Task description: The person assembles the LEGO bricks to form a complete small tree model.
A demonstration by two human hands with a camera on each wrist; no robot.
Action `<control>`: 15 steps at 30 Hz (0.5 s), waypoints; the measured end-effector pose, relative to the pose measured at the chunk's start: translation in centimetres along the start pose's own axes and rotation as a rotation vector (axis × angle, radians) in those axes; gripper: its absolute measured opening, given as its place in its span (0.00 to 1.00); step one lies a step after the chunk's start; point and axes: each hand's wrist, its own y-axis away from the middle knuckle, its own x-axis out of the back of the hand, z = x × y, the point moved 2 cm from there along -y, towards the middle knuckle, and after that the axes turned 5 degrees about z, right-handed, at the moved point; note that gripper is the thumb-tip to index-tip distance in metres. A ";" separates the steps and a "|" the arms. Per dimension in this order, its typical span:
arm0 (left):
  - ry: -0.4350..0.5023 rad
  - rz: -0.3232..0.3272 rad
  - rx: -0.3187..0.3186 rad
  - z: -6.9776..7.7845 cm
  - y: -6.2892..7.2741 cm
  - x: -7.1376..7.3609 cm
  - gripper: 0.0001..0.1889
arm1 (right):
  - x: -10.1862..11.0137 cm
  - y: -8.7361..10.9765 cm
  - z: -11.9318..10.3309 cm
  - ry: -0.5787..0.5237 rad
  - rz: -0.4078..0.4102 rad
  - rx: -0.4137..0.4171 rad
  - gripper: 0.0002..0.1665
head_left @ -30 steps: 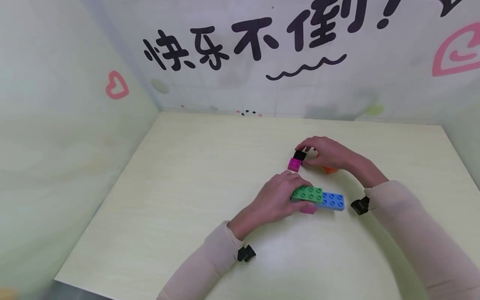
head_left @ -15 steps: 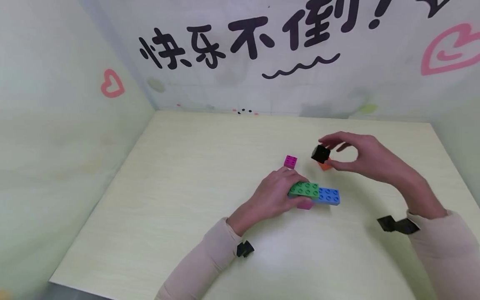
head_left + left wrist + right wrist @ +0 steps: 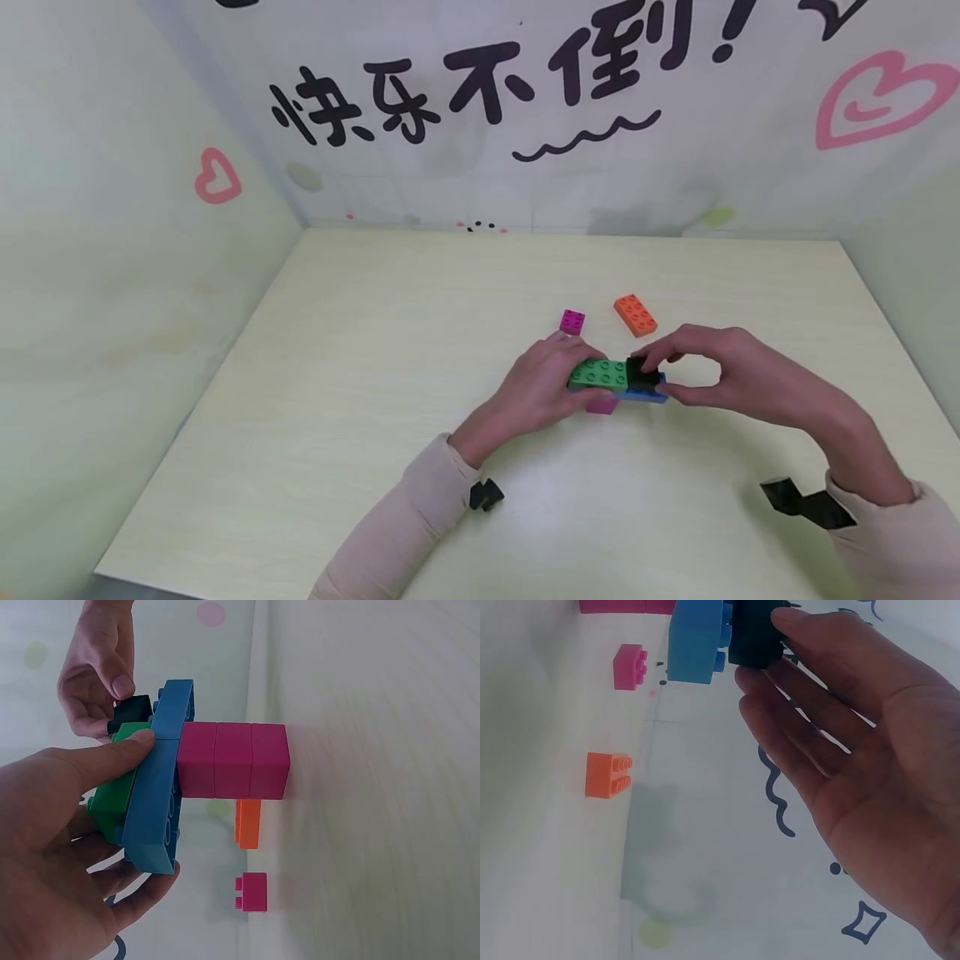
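Note:
My left hand [image 3: 536,387] grips a toy-brick build, with the thumb on one side and fingers on the other. At the build's top is a green brick [image 3: 598,375], set on a layer of two blue bricks [image 3: 150,806]. Beneath that layer, a column of three magenta bricks [image 3: 234,761] stands on the table. My right hand [image 3: 765,379] pinches a black brick [image 3: 641,373] between thumb and fingers. It is beside the green brick, over the right end of the blue layer; blue studs [image 3: 721,660] show between them in the right wrist view.
An orange brick [image 3: 635,315] lies on the pale table [image 3: 360,375] behind the build. A small magenta brick [image 3: 572,322] sits just beyond my left fingers. Behind the table rises a wall [image 3: 420,187] with black lettering; another wall borders the left.
My right hand lifted the black brick from beside the small magenta brick, moved it rightward, then brought it down and back to the build. My left hand keeps its grip on the build.

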 end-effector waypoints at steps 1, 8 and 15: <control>0.003 0.000 0.000 0.0 0.0 0.0 0.24 | -0.1 0.1 0.0 0.001 0.000 0.002 0.29; 0.029 -0.007 0.023 -0.1 0.0 -0.3 0.24 | -0.9 0.3 0.3 0.014 0.069 0.044 0.29; 0.051 0.000 0.027 -0.2 0.0 -0.4 0.24 | -1.7 0.1 0.4 0.006 0.178 0.091 0.26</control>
